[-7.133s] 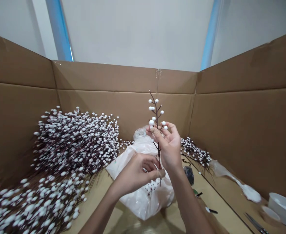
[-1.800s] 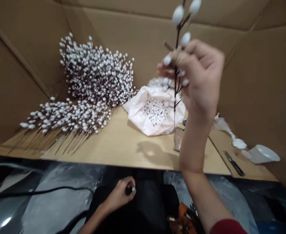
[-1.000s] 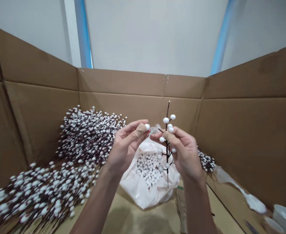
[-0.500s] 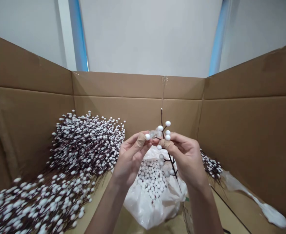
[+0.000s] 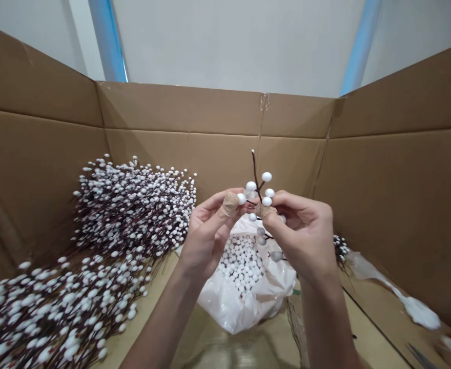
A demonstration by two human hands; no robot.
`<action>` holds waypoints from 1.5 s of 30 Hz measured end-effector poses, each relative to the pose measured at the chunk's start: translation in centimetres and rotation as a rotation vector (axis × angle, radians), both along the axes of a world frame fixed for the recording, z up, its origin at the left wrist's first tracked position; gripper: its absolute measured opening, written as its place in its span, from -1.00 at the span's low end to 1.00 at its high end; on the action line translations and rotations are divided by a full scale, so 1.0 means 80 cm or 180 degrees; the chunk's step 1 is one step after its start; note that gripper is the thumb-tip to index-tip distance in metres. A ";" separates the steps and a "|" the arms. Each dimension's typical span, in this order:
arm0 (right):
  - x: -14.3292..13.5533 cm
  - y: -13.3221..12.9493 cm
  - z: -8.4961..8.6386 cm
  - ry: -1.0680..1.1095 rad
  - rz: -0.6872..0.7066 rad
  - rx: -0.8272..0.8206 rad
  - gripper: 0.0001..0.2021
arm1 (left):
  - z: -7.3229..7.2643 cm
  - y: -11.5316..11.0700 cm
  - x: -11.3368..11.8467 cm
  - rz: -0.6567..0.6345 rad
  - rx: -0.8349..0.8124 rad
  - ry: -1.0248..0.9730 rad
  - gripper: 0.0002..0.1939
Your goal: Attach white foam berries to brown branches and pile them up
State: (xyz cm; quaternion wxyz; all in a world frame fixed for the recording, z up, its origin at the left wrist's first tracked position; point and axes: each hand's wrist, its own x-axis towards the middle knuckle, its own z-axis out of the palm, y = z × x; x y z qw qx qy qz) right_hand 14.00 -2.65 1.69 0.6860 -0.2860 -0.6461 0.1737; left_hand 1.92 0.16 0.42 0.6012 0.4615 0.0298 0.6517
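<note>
Cardboard walls (image 5: pixel 210 107) enclose the worktop (image 5: pixel 248 351) on three sides, with a pale panel (image 5: pixel 233 46) behind. Both hands are raised over an open plastic bag (image 5: pixel 231 312) full of loose beads (image 5: pixel 241 264). Fingers of the left hand (image 5: pixel 206 236) pinch a single white bead (image 5: pixel 241 199); those of the right hand (image 5: pixel 304 230) grip a dark branch (image 5: pixel 255 175), roughly upright, beside that bead. Progress looks partial: several twigs of the branch carry beads, while the one pointing at the left hand seems bare near its end — whether the pinched bead touches it cannot be told. Left of the bag lie two large piles of beaded stems, one at the back (image 5: pixel 137 205) and one nearer (image 5: pixel 60 307), which look filled; a smaller bunch (image 5: pixel 341 247) lies past the right hand.
</note>
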 end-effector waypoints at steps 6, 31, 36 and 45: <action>0.001 0.002 -0.001 -0.0057 -0.0076 0.0082 -0.89 | 0.002 -0.001 -0.001 0.0205 0.0025 0.0129 -0.82; 0.011 0.001 0.002 -0.0533 0.0016 -0.0092 -0.89 | 0.000 0.006 -0.014 0.0104 -0.0129 0.0526 -0.85; 0.007 0.000 0.000 -0.0563 -0.0170 0.0034 -0.86 | 0.001 0.006 -0.013 0.0135 -0.0085 0.0458 -0.85; 0.008 0.005 -0.001 -0.0541 -0.0087 0.0133 -0.87 | 0.000 0.002 -0.018 0.0244 0.0074 0.0653 -0.84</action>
